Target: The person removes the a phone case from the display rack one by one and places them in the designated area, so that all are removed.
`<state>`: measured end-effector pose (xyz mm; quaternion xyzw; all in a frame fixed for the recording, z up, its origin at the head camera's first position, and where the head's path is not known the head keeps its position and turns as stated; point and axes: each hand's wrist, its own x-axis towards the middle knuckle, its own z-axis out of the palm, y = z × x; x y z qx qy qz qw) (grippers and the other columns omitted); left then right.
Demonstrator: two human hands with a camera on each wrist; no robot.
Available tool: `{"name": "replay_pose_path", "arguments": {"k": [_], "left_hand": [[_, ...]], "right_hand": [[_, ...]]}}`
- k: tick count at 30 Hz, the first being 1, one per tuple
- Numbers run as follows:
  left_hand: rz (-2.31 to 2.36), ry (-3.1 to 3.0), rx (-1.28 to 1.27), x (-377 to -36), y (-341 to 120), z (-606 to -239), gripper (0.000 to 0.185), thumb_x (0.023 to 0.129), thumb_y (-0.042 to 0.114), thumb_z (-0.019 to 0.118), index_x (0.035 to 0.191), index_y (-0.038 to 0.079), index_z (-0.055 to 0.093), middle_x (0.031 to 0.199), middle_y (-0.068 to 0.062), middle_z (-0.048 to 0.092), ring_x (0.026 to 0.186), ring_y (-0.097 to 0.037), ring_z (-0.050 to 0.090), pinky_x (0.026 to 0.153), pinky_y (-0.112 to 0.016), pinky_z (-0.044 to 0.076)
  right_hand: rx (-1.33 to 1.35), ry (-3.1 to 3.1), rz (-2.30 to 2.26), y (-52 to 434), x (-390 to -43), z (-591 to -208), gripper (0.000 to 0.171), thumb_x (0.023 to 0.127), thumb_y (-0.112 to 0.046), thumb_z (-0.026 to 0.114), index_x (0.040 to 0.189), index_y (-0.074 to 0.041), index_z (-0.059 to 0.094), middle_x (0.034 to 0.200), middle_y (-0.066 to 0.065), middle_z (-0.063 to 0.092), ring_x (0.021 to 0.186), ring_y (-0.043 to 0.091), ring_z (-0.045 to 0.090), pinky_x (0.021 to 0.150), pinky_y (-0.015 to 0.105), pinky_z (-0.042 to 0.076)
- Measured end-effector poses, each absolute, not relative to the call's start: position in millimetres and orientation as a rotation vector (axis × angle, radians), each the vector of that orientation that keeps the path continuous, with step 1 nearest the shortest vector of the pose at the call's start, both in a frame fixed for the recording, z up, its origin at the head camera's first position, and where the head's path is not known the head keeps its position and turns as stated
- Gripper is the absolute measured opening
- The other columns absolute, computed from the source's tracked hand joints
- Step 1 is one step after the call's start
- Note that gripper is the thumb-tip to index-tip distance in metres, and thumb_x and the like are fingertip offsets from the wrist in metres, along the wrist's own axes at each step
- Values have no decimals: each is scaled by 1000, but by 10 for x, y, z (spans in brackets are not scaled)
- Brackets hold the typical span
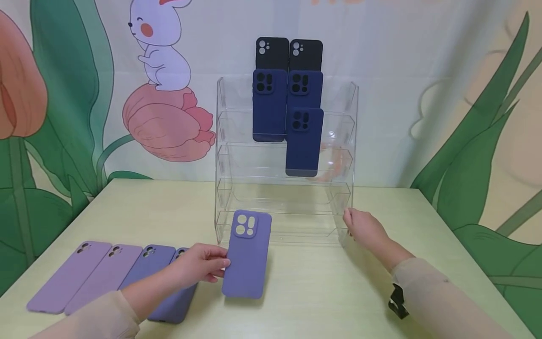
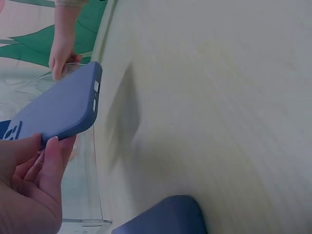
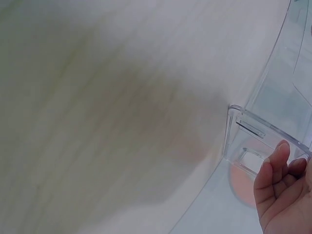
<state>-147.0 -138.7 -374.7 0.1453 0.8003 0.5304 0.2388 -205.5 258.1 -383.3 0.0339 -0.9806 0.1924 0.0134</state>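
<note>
My left hand [image 1: 201,261] pinches a purple phone case [image 1: 247,263] by its left edge, thumb in front. The case is raised over the table before the display rack, its camera cutouts at the top; in the left wrist view its bottom end [image 2: 92,97] has port slots. At the clear tiered display rack [image 1: 353,155], my right hand [image 1: 366,228] grips the lower front edge of the right side panel. In the right wrist view curled fingers [image 3: 278,165] meet that clear panel [image 3: 263,124]. Three dark blue phone cases [image 1: 268,115] and two black ones [image 1: 275,55] stand in the rack's upper tiers.
On the table's left lie two lilac phone cases [image 1: 69,278] and two blue-violet ones [image 1: 179,306], side by side, partly hidden behind my left forearm. A printed cloth [image 1: 381,132] with a rabbit and tulips hangs behind the table [image 1: 305,301]. A black strap [image 1: 398,301] shows at my right sleeve.
</note>
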Motion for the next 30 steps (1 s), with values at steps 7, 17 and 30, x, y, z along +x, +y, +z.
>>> {"name": "replay_pose_path", "arguments": {"k": [7, 17, 30], "left_hand": [[1378, 2204, 424, -1372, -1462, -3855, 25, 90, 5, 59, 107, -13, 59, 86, -11, 68, 72, -20, 66, 60, -34, 54], [1253, 2244, 425, -1283, -1497, -3903, 10, 85, 8, 66, 86, -2, 65, 69, -4, 65, 57, -12, 61, 51, -27, 51], [1030, 2456, 419, -1166, -1494, -3924, 18, 77, 5, 73, 87, -2, 59, 51, -3, 60, 43, -16, 59, 45, -28, 48]], "right_hand": [[116, -3050, 615, 2596, -2065, -3845, 40, 100, -24, 21, 73, -8, 46, 65, 1, 57, 54, 15, 51, 53, 31, 39], [98, -3052, 621, 2596, -2073, -3845, 39, 99, -23, 21, 72, -8, 45, 66, 1, 57, 54, 16, 51, 53, 31, 38], [94, -3067, 607, 2588, -2061, -3830, 37, 98, -21, 21, 73, -8, 45, 67, 2, 57, 54, 16, 50, 54, 31, 35]]}}
